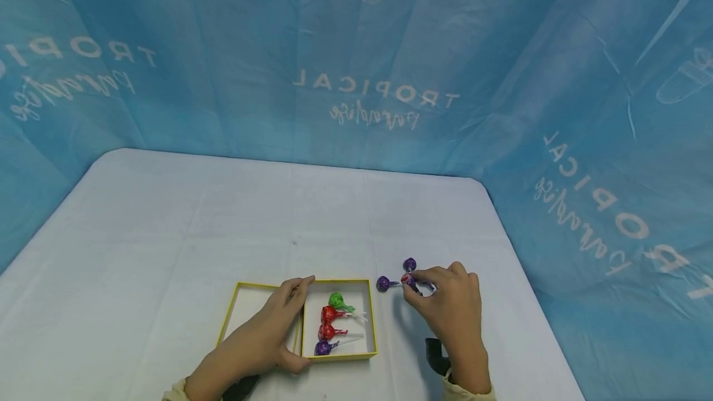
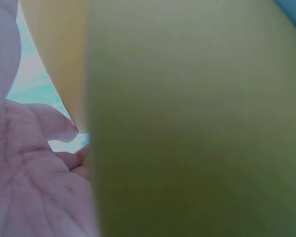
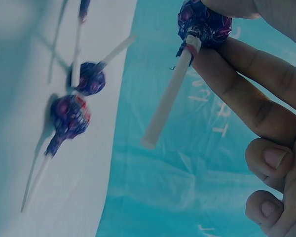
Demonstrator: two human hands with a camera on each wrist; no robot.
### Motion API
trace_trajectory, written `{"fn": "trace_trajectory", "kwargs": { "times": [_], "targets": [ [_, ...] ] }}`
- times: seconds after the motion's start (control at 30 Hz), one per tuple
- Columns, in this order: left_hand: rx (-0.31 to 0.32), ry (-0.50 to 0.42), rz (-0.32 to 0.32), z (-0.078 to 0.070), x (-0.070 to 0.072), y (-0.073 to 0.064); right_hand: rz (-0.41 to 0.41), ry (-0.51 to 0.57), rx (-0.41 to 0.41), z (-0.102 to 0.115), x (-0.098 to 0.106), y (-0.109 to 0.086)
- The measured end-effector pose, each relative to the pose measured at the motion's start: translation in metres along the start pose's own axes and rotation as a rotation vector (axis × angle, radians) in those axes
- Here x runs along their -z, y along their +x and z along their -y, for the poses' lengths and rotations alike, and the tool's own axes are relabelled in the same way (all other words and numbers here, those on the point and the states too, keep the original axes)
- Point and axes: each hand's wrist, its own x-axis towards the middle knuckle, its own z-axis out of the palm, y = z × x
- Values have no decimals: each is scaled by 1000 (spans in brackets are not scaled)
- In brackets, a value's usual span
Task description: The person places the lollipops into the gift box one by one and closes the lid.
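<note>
My left hand [image 1: 270, 330] spans the left side of a yellow-edged box [image 1: 372, 320], thumb at the front edge and fingers at the back corner. Its yellow wall [image 2: 197, 123] fills most of the left wrist view. Inside the box lie a green lollipop [image 1: 337, 301], two red lollipops [image 1: 330, 314] and a purple lollipop [image 1: 323, 348], sticks toward the right. My right hand [image 1: 453, 305] pinches a purple-wrapped lollipop [image 3: 204, 24] by its head, with the white stick hanging free. Beside that hand, other purple lollipops [image 3: 69, 116] lie on the table.
A second yellow-edged tray or lid [image 1: 227, 317] sits against the box's left side, partly covered by my left forearm. White cloth covers the table [image 1: 250, 215]. Blue printed curtains [image 1: 356, 48] hang behind and along the sides.
</note>
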Motion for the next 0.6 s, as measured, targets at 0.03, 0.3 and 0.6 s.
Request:
{"fn": "trace_trajectory", "kwargs": {
  "times": [0.03, 0.3, 0.6],
  "targets": [
    [4, -1, 1, 0, 0, 0, -8, 6, 10, 1, 1, 0],
    [7, -10, 10, 0, 0, 0, -30, 58, 63, 15, 2, 0],
    [18, -24, 15, -2, 1, 0, -48, 88, 97, 23, 2, 0]
  ]
}}
